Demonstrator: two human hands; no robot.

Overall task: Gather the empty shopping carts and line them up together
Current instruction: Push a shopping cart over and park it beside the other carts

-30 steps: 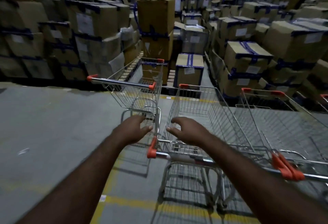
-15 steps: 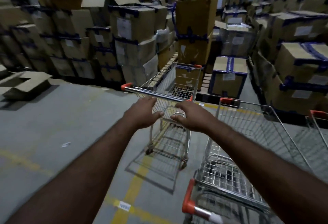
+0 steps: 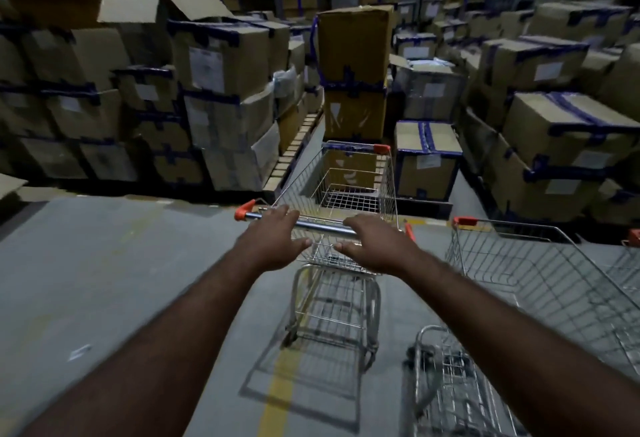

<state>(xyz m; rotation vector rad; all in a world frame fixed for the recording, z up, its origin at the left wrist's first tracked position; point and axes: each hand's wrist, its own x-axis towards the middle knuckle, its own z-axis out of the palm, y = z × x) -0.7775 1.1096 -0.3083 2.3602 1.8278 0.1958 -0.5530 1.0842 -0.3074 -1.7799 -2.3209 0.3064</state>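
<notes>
An empty wire shopping cart [image 3: 349, 173] with orange corner caps stands straight ahead, its nose toward the stacked boxes. Its chrome handle bar [image 3: 323, 226] runs between my hands. My left hand [image 3: 273, 241] lies over the left part of the bar, fingers stretched across it and thumb spread out. My right hand [image 3: 375, 244] lies over the right part the same way. A second empty cart [image 3: 519, 263] stands close on the right, its basket alongside my right forearm.
Taped cardboard boxes [image 3: 221, 66] are stacked on pallets across the whole back and right. One tall box stack [image 3: 353, 66] stands just beyond the cart's nose. Grey concrete floor [image 3: 104, 263] with a yellow line [image 3: 277, 391] lies to the left. An orange cart corner [image 3: 633, 237] shows at far right.
The view has moved closer behind the front cart and it now sits straight ahead. Both hands have reached forward onto its handle bar. The right-hand cart has slid further right.
</notes>
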